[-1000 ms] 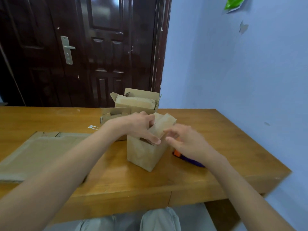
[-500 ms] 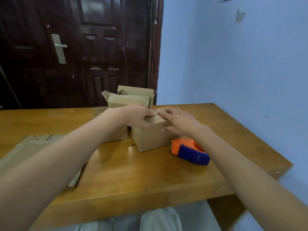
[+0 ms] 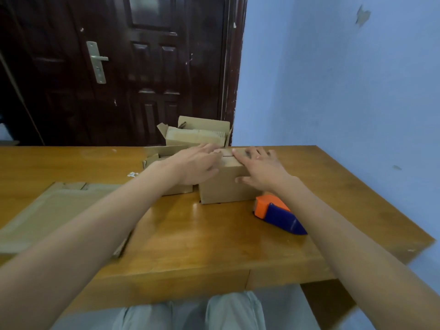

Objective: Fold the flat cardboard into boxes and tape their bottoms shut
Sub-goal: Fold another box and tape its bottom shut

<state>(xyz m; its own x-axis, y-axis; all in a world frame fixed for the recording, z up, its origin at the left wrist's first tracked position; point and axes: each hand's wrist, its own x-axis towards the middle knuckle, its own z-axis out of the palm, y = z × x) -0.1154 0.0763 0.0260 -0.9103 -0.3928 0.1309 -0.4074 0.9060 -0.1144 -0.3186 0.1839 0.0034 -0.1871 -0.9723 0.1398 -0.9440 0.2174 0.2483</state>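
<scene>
Your left hand (image 3: 196, 164) and right hand (image 3: 259, 169) both lie flat on top of the box (image 3: 223, 188), fingers straight, pressing its flaps down on either side of the seam. Neither hand grips anything. A second ago the flaps stood up and you were folding them in with curled fingers; half a second ago they were already down, and since then your hands have only spread a little, so the seam now shows between your fingertips.

The box stands on the counter (image 3: 202, 241), near its far middle, with a second box (image 3: 177, 189) touching or just beside its left side and an open box (image 3: 200, 134) behind both, by the door (image 3: 114, 67).

The tape gun (image 3: 277, 214) lies on the counter just beside the box's right front corner, under your right forearm; a second ago your right hand hid most of it.

The flat cardboard (image 3: 54, 210) rests on the left of the counter, partly covered by your left forearm, where it lay before.
</scene>
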